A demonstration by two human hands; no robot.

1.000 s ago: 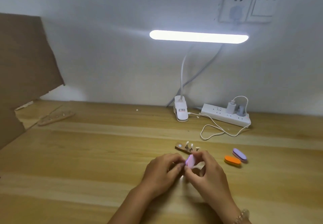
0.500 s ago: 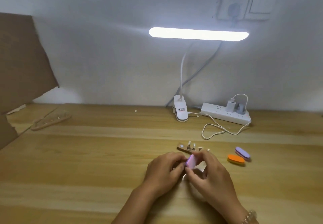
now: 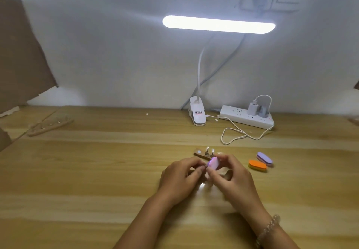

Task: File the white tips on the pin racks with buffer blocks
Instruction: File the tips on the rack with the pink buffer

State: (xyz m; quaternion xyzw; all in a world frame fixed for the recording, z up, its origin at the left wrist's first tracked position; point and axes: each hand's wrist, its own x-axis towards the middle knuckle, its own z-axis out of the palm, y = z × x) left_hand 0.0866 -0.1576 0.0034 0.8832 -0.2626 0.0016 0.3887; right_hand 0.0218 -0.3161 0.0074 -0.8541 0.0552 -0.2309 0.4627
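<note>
While the right hand (image 3: 233, 180) pinches a pink buffer block (image 3: 213, 164) just in front of the pin rack (image 3: 201, 154), the left hand (image 3: 180, 176) curls beside it; whether it holds a tip cannot be determined. Filing appears under way. Two pins (image 3: 207, 151) stand on the rack; a second rack (image 3: 49, 124), far left, likely awaits.

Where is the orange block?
In the head view, the orange block lies on the table, right of the right hand, just beside the purple block.
</note>
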